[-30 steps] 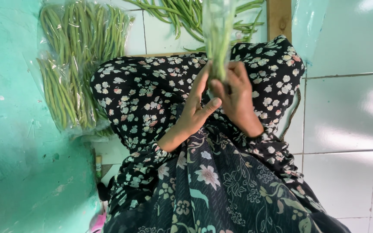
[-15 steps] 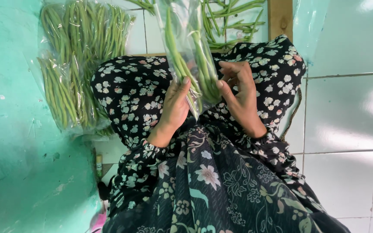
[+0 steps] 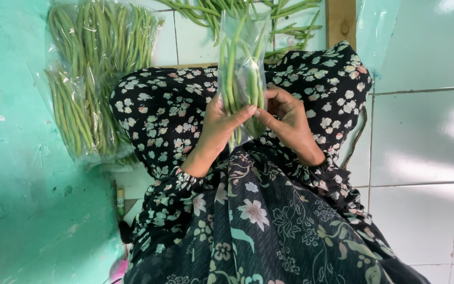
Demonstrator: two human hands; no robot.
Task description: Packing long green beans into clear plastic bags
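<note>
A clear plastic bag of green beans (image 3: 243, 68) stands upright over my lap, its open end pointing away from me. My left hand (image 3: 222, 126) grips the bag's lower left side, thumb across the front. My right hand (image 3: 287, 121) pinches the lower right side, fingertips meeting the left thumb at the bag. Both arms wear black floral sleeves. My knees under a black floral dress (image 3: 164, 105) lie below the bag.
Filled bags of green beans (image 3: 93, 73) lie on the white tiled floor at the upper left, beside a turquoise wall (image 3: 22, 184). Loose beans (image 3: 211, 10) are spread at the top. A wooden post (image 3: 341, 23) stands at the upper right. White tiles (image 3: 421, 158) fill the right.
The bag has been turned and gathered from a wide, tilted spread into a narrower upright bundle. Both hands have shifted lower and closer together on it.
</note>
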